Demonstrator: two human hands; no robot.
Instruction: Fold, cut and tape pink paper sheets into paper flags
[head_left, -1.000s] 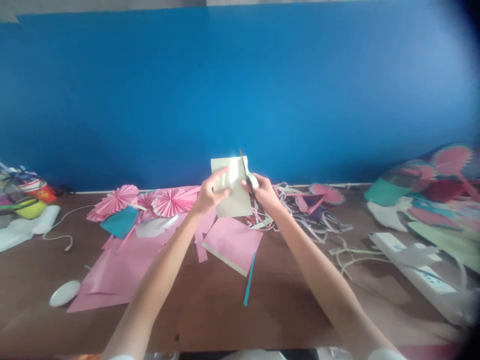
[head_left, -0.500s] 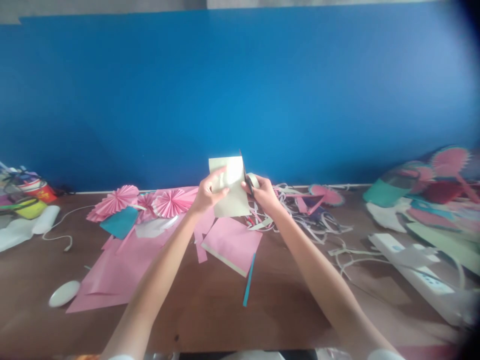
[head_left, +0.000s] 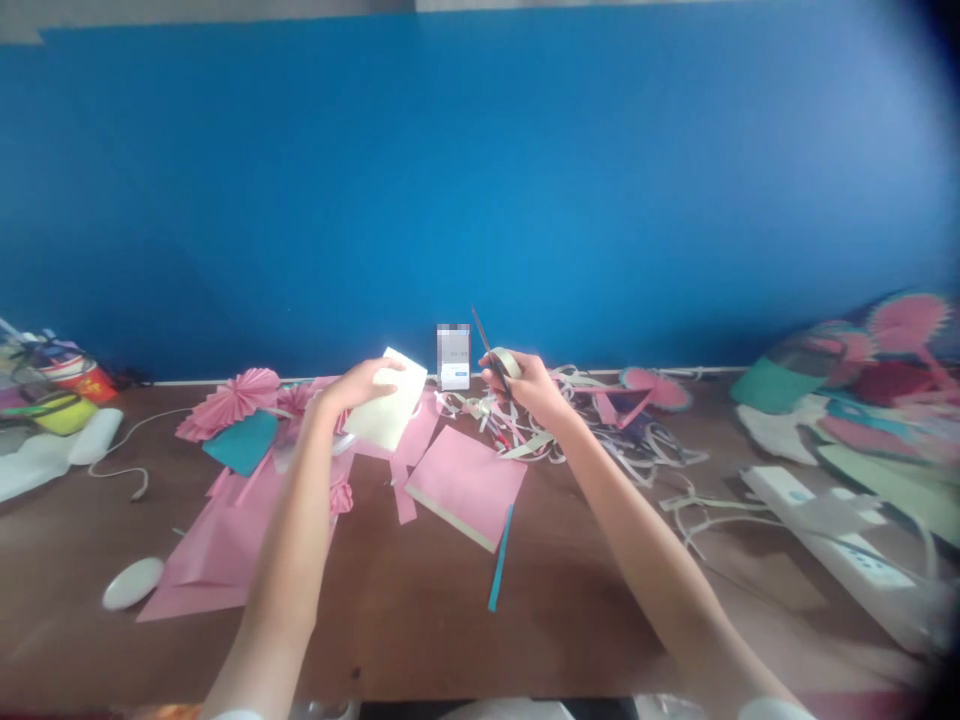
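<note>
A pale yellow sheet of paper (head_left: 391, 408) is gripped by my left hand (head_left: 361, 384), tilted above the pink paper on the left. My right hand (head_left: 531, 383) is closed around dark-handled scissors (head_left: 489, 345), their blades pointing up and away. A pale curled strip (head_left: 508, 362) shows beside the scissors at that hand; I cannot tell whether it is held too. Below and between my hands lies a pink square of paper (head_left: 469, 485) with a pale edge, and a thin blue strip (head_left: 500, 560) next to it.
A phone (head_left: 454, 358) leans at the wall. Pink folded fans (head_left: 236, 400), a teal piece (head_left: 241, 442) and large pink paper (head_left: 217, 560) lie left, near a white mouse (head_left: 133, 584). Paper strips (head_left: 600, 420) tangle behind my right hand; a power strip (head_left: 832, 545) lies right.
My left hand has carried the yellow paper left and down, away from the scissors, and the paper is now tilted. The phone has come into view. My right hand has barely moved.
</note>
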